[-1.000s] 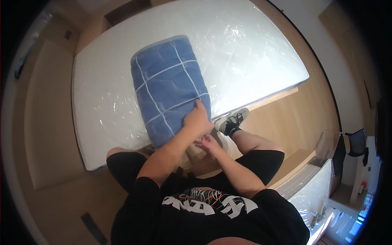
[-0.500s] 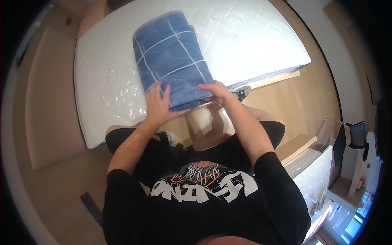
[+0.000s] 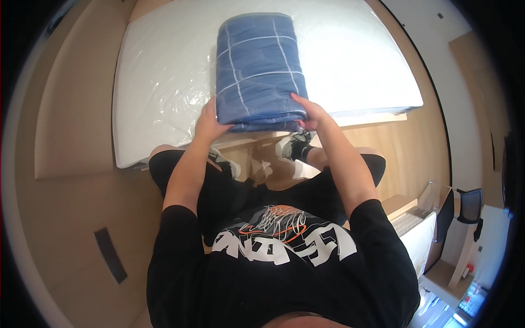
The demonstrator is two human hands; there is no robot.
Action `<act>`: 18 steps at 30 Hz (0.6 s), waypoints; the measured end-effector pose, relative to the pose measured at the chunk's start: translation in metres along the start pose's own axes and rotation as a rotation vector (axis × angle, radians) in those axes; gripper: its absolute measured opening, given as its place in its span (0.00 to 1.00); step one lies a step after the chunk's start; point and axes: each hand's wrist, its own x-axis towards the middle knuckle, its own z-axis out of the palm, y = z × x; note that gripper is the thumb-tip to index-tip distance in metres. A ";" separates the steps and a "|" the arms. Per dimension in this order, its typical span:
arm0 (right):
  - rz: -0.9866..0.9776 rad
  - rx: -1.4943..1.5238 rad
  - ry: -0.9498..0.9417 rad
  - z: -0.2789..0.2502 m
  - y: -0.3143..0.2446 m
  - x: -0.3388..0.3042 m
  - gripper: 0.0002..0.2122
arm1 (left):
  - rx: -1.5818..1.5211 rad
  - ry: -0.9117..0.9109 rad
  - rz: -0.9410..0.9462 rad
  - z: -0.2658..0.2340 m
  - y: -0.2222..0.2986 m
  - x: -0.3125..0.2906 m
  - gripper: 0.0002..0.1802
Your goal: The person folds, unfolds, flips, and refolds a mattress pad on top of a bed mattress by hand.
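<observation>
The fingers [image 3: 299, 100] of the right hand [image 3: 310, 113] are spread flat over the near right corner of the folded blue blanket [image 3: 258, 65], thumb tucked down at its front edge, so the hand presses and clasps that corner without closing fully round it. The left hand [image 3: 209, 120] takes the near left corner the same way, fingers curled against the side and under the fold. Both hands sit at the near short end, about equally close, one on each side.

The blanket is a thick, neat bundle, blue with thin white grid lines. Its long axis runs straight away from the person, so nearly all of its bulk lies ahead of the fingers, towards the middle of the bed. Its near edge overhangs or just reaches the bed's front edge; which of the two cannot be told.

It rests on a white mattress [image 3: 164, 82] wrapped in clear, crinkled plastic, set on a pale wooden bed frame [image 3: 377, 118] whose rim shows at the front. Below, the person's knees and dark trainers [image 3: 292, 145] stand on a wooden floor [image 3: 82, 218]. A padded beige headboard panel [image 3: 65, 120] lies to the left, and a black chair [image 3: 465, 205] with a light cabinet to the far right.
</observation>
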 end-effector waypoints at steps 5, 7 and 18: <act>-0.003 0.035 -0.081 0.001 -0.002 -0.004 0.24 | 0.302 -0.302 0.057 0.008 -0.029 -0.002 0.51; 0.005 -0.007 -0.092 0.007 -0.008 -0.014 0.24 | 0.294 -0.278 0.023 0.018 -0.044 -0.009 0.51; -0.104 -0.162 -0.142 0.071 -0.063 -0.058 0.23 | -1.014 0.218 -0.369 0.146 -0.025 -0.056 0.46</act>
